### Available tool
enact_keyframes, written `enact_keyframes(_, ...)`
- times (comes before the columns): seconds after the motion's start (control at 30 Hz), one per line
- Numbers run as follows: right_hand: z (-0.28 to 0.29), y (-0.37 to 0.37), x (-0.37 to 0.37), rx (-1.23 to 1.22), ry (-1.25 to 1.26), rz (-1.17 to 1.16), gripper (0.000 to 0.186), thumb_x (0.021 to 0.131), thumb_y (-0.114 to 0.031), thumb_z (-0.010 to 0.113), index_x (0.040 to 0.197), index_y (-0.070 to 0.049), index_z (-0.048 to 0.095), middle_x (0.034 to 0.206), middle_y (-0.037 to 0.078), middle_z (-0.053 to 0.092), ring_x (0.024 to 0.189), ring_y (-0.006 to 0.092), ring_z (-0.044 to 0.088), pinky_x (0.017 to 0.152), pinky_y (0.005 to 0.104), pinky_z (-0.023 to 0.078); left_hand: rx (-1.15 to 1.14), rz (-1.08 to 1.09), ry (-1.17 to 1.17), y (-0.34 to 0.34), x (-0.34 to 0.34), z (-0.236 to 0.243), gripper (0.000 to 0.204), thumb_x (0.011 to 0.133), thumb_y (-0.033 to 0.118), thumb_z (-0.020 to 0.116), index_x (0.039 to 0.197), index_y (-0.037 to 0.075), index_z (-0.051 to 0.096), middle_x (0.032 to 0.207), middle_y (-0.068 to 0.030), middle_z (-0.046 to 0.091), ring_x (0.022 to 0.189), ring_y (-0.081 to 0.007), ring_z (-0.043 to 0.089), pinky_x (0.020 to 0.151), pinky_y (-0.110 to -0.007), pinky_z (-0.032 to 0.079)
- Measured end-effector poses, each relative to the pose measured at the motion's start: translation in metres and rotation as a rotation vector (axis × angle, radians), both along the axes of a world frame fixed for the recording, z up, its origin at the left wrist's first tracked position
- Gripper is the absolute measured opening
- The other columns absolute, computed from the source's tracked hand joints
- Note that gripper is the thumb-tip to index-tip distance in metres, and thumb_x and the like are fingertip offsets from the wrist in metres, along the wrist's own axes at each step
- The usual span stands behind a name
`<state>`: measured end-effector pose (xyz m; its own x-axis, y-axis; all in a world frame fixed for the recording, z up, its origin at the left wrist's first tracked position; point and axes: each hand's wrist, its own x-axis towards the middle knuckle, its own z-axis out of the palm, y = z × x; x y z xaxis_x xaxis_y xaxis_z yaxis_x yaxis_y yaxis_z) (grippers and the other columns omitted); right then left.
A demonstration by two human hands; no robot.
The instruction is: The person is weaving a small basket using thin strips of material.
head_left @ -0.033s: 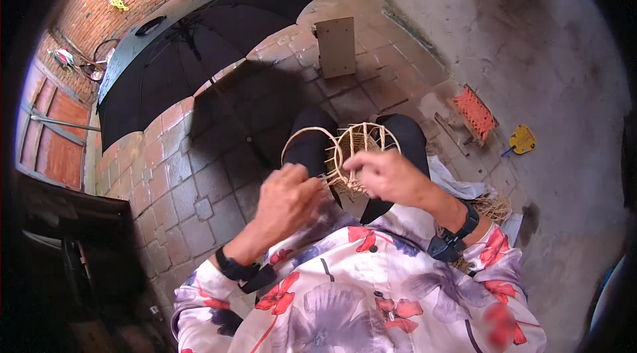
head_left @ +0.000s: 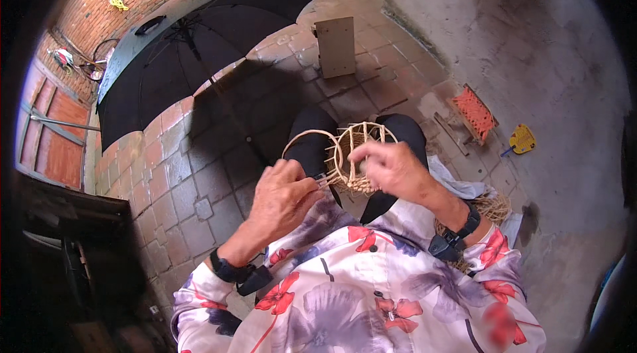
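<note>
Wicker basket (head_left: 352, 185) sits near curled hands (head_left: 284, 195), the right (head_left: 399, 170) perhaps touching it.

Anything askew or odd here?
Yes: the black umbrella is open and tipped sideways over the paved floor, rather than folded. Tangled straw-like strands at the right look untidy. No damage is clear on the wicker basket, though the right hand covers part of it.

You can read no words, numbers or signs here; the marks on the yellow paddle-shaped thing (head_left: 523, 139) are too small to make out.
</note>
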<state>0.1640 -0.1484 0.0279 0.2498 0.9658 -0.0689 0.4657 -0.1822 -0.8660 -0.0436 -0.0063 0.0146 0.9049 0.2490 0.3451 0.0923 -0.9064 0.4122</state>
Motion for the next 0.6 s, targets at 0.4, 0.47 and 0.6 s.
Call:
enact_keyframes(0.4, -0.012, -0.004, -0.036, 0.440, -0.404, 0.519, 0.022, 0.080, -0.005, 0.059, 0.102, -0.001, 0.059, 0.089, 0.014, 0.058, 0.082, 0.0326, 0.062, 0.074, 0.0410, 0.053, -0.684, 0.426, -0.163, 0.087, -0.098, 0.054, 0.022, 0.089, 0.026, 0.063, 0.084, 0.005, 0.067, 0.064, 0.0023, 0.052, 0.054, -0.0052, 0.042, 0.048, -0.024, 0.033)
enact_keyframes(0.47, -0.011, -0.016, -0.019, 0.632, -0.307, 0.311, 0.015, 0.086, -0.006, 0.058, 0.099, -0.001, 0.062, 0.086, 0.009, 0.060, 0.074, 0.0223, 0.062, 0.064, 0.0357, 0.052, -0.520, 0.621, -0.209, 0.124, -0.110, 0.033, 0.026, 0.090, 0.031, 0.066, 0.090, 0.005, 0.067, 0.066, 0.0019, 0.051, 0.056, -0.0058, 0.043, 0.051, -0.023, 0.034)
enact_keyframes(0.6, -0.026, -0.043, 0.009, 0.264, 0.519, -0.403, 0.023, 0.098, -0.026, 0.059, 0.093, -0.004, 0.062, 0.066, -0.001, 0.057, 0.047, 0.0019, 0.045, 0.042, 0.0162, 0.035, -0.469, 0.691, -0.321, 0.127, -0.099, -0.007, 0.020, 0.092, 0.022, 0.065, 0.096, 0.003, 0.066, 0.073, 0.0020, 0.055, 0.067, -0.0066, 0.050, 0.060, -0.023, 0.041)
